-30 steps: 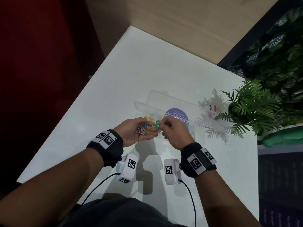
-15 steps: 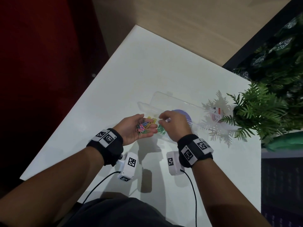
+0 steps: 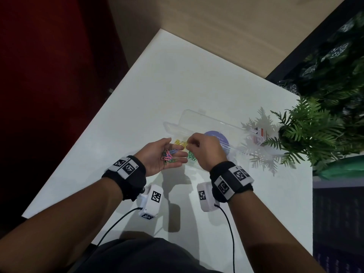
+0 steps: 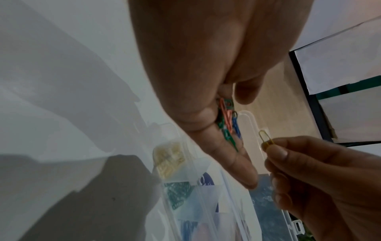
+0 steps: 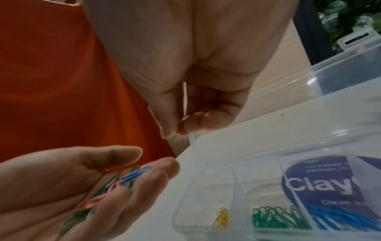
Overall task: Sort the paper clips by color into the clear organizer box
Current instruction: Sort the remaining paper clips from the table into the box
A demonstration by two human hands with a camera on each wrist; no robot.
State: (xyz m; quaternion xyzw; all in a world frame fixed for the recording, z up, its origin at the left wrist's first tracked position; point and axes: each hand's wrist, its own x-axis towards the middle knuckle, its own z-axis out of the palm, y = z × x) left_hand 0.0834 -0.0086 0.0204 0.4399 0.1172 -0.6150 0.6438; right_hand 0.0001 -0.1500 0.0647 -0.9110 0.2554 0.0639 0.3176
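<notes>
Right hand (image 3: 203, 149): pinches one yellow clip (image 4: 266, 140) between thumb and fingertip, just beyond the left fingertips.
Left hand (image 3: 163, 154): palm up, fingers loosely cupped under a mixed heap of clips (image 3: 169, 154) — pink, green, blue.
Box (image 5: 268, 187): lid open, directly under the right hand; yellow, green and blue clips in separate pockets.
Risk: yellow clip released over the green pocket beside its own — wrong colour.
Risk: left palm tips, heap slides into the box unsorted.
</notes>
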